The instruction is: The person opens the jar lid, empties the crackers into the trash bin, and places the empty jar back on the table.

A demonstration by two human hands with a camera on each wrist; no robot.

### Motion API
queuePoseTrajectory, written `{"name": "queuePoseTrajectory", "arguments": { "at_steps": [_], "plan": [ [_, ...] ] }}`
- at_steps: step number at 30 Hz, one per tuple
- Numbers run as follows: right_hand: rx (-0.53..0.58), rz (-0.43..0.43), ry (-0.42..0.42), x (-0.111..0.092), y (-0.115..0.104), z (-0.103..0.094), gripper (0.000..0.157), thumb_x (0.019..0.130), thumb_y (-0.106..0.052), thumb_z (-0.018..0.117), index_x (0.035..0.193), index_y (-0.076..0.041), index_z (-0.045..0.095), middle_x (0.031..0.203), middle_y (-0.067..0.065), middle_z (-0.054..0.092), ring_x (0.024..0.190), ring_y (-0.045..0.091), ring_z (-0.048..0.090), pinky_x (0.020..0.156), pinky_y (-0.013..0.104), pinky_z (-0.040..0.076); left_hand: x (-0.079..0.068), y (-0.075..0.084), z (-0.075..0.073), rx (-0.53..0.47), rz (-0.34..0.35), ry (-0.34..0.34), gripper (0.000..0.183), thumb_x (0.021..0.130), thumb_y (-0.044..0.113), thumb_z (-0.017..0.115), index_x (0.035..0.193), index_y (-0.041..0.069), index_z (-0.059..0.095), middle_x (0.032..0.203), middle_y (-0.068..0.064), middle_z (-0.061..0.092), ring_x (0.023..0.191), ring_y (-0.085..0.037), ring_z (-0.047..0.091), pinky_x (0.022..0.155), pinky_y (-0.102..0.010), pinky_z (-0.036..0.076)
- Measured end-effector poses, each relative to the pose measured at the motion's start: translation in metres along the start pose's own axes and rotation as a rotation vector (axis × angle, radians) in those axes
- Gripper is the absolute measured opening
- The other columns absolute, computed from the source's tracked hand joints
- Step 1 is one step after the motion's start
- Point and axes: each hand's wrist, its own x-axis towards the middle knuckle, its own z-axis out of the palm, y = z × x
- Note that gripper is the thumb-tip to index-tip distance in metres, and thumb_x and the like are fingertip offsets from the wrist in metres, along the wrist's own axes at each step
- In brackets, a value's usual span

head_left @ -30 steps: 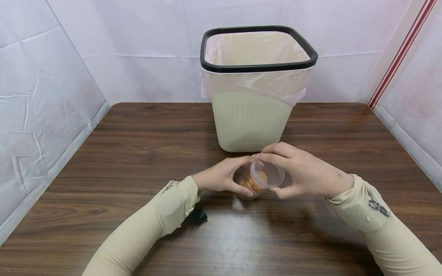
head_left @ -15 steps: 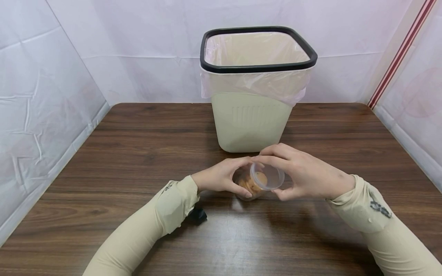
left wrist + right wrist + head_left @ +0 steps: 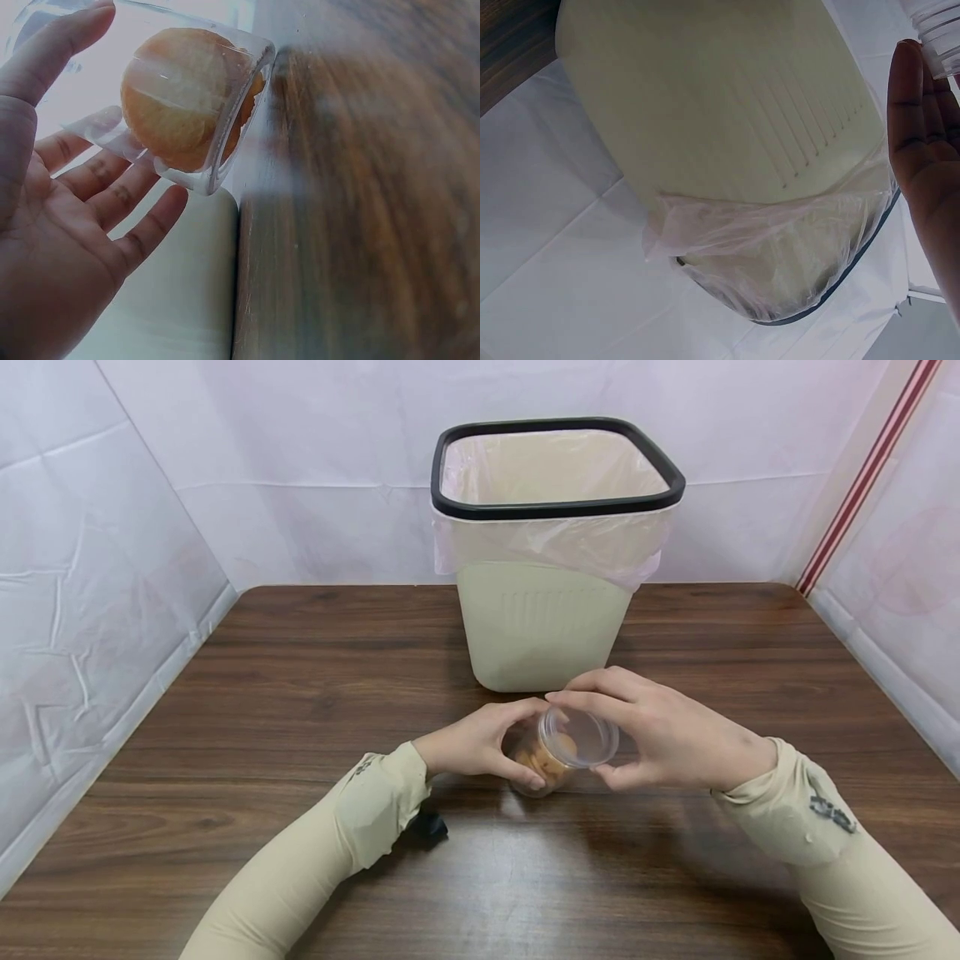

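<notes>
A clear plastic jar [image 3: 543, 767] with round golden-brown cookies [image 3: 176, 97] inside leans to the right over the table, the lower edge of its base down at the wood. My left hand [image 3: 480, 743] holds its side, thumb in front and fingers behind. At the jar's round, clear top [image 3: 581, 737], my right hand [image 3: 648, 735] grips the edge, thumb below and fingers above. Ridges run around this top [image 3: 941, 34] in the right wrist view, where the right fingertips lie against it. Much of the right hand is cut off there.
A cream bin [image 3: 543, 627] with a black rim and a pale pink liner bag [image 3: 615, 547] stands just behind the hands. Beside the left wrist is a small black object [image 3: 430, 827]. White sheeting [image 3: 322, 485] borders the brown wooden table [image 3: 322, 693].
Both hands keep their hold in nearly the same place. The jar's top has shifted very slightly, and its ridged edge shows more clearly now.
</notes>
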Motion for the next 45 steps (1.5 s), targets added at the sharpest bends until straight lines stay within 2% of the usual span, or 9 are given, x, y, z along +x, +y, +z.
{"name": "queuePoseTrajectory", "arguments": {
  "at_steps": [11,19,30,36,45],
  "plan": [
    [-0.001,0.009,0.005,-0.001,0.002,0.0,0.069,0.065,-0.017,0.077,0.131,-0.009,0.056,0.124,0.003,0.057,0.109,0.016,0.056,0.086,0.032,0.05,0.0,-0.002,0.0,-0.02,-0.037,-0.001,0.072,0.073,0.02,0.085,0.133,0.009,0.047,0.126,-0.004,0.06,0.115,-0.012,0.059,0.102,-0.027,0.044],
    [-0.017,0.047,-0.02,-0.003,0.002,-0.003,0.07,0.068,-0.019,0.076,0.134,-0.012,0.054,0.125,0.002,0.056,0.111,0.015,0.054,0.087,0.032,0.05,-0.001,0.0,-0.002,-0.029,-0.061,-0.005,0.074,0.072,0.019,0.085,0.134,0.008,0.046,0.126,-0.005,0.06,0.115,-0.013,0.059,0.103,-0.027,0.043],
    [-0.05,0.066,0.001,-0.005,0.009,-0.005,0.069,0.067,-0.02,0.077,0.132,-0.009,0.055,0.123,0.006,0.057,0.107,0.017,0.056,0.082,0.033,0.052,-0.002,-0.004,-0.004,0.03,0.004,0.007,0.07,0.072,0.021,0.085,0.131,0.011,0.048,0.123,-0.002,0.061,0.111,-0.011,0.058,0.101,-0.029,0.044],
    [-0.072,0.11,-0.012,-0.006,0.013,-0.006,0.069,0.068,-0.021,0.077,0.132,-0.01,0.055,0.122,0.007,0.056,0.104,0.018,0.057,0.08,0.033,0.052,-0.002,-0.005,-0.005,0.033,0.004,0.005,0.068,0.072,0.022,0.085,0.13,0.011,0.049,0.122,-0.001,0.063,0.118,-0.011,0.055,0.107,-0.031,0.04],
    [-0.094,0.143,-0.018,-0.008,0.017,-0.006,0.066,0.068,-0.021,0.077,0.13,-0.007,0.056,0.119,0.008,0.057,0.101,0.019,0.058,0.079,0.034,0.052,-0.002,-0.008,-0.007,0.038,0.014,0.008,0.066,0.071,0.02,0.085,0.127,0.009,0.051,0.121,-0.003,0.063,0.117,-0.012,0.056,0.107,-0.031,0.041]
  ]
}}
